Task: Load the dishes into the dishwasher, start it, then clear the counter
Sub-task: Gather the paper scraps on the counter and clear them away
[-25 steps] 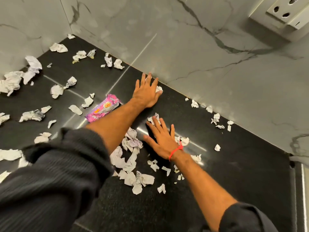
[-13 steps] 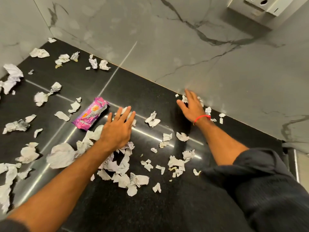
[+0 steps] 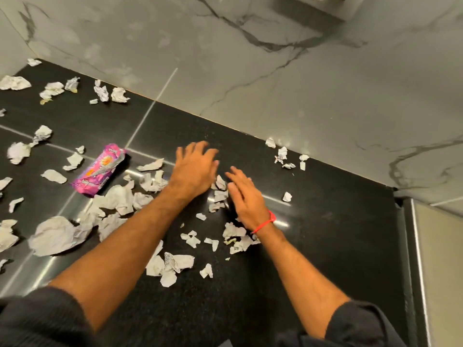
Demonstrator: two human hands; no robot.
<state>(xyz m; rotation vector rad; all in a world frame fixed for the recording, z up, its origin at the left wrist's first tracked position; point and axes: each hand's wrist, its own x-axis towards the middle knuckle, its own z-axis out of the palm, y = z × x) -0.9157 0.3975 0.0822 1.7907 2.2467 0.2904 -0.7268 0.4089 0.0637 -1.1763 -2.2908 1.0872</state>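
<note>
Head view: both hands at frame centre on counter [image 3: 325, 246].
Left hand [image 3: 193, 171]: spread, flat.
Right hand [image 3: 246, 199]: straight-fingered, back from the wall since half a second ago.
Scraps [image 3: 220, 194]: now bunched between hands.
Wrapper [image 3: 99, 172]: centre left.
Meaning: counter-clearing under way.

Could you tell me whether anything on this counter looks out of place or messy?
Yes: torn, crumpled paper scraps litter the black counter, thickest left of the hands, and a pink snack wrapper lies among them.
</note>
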